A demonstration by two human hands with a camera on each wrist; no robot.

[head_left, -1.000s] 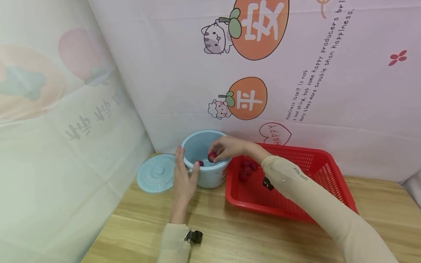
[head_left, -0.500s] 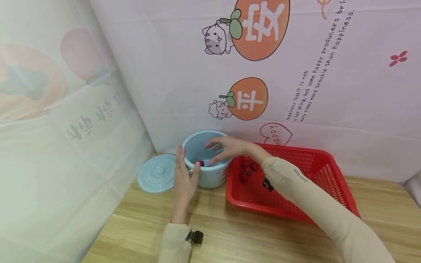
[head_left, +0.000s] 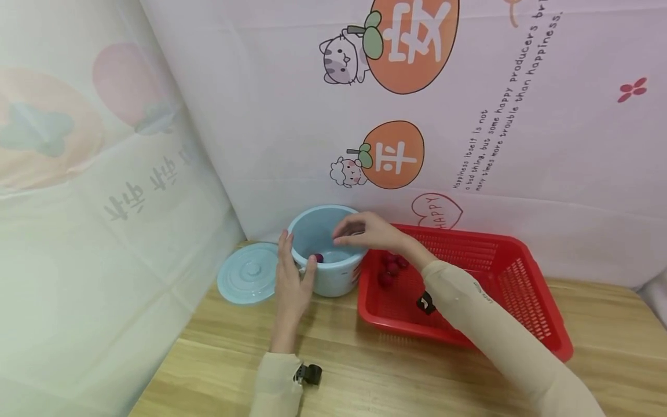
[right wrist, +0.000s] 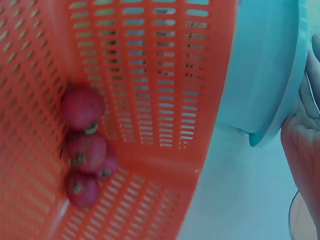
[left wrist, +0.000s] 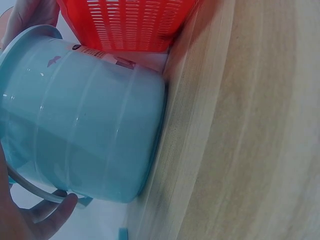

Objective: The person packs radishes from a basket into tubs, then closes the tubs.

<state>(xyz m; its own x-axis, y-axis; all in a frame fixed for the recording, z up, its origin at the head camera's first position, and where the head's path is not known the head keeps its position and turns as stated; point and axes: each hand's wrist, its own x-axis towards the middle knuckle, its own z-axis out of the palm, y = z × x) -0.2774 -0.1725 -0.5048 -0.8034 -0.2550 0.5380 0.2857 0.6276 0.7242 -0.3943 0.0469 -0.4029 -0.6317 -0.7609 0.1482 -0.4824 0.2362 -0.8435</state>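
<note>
My left hand (head_left: 292, 286) braces the outside of a light blue bucket (head_left: 336, 278), its thumb at the near rim and straight fingers along the side. In the left wrist view, its fingers (left wrist: 57, 220) lie by the bucket's handle (left wrist: 32, 187). Over the bucket's right rim hovers my right hand (head_left: 367, 231), fingers loosely bent with nothing visible between them. One small round dark red fruit (head_left: 318, 258) shows inside the bucket. Several more small round red fruits (right wrist: 84, 107) with greenish stem ends lie in the left end of a red slotted basket (head_left: 406, 334).
A round light blue lid (head_left: 245, 286) lies on the wooden table (head_left: 219, 359) left of the bucket. The basket stands close to the bucket's right side, under my right forearm. A printed cloth (head_left: 292, 116) hangs behind, and another pale cloth (head_left: 130, 243) covers the left.
My right hand has let go of a red fruit inside the bucket, then lifted up and slightly right to the rim. The left hand has stayed in place.
</note>
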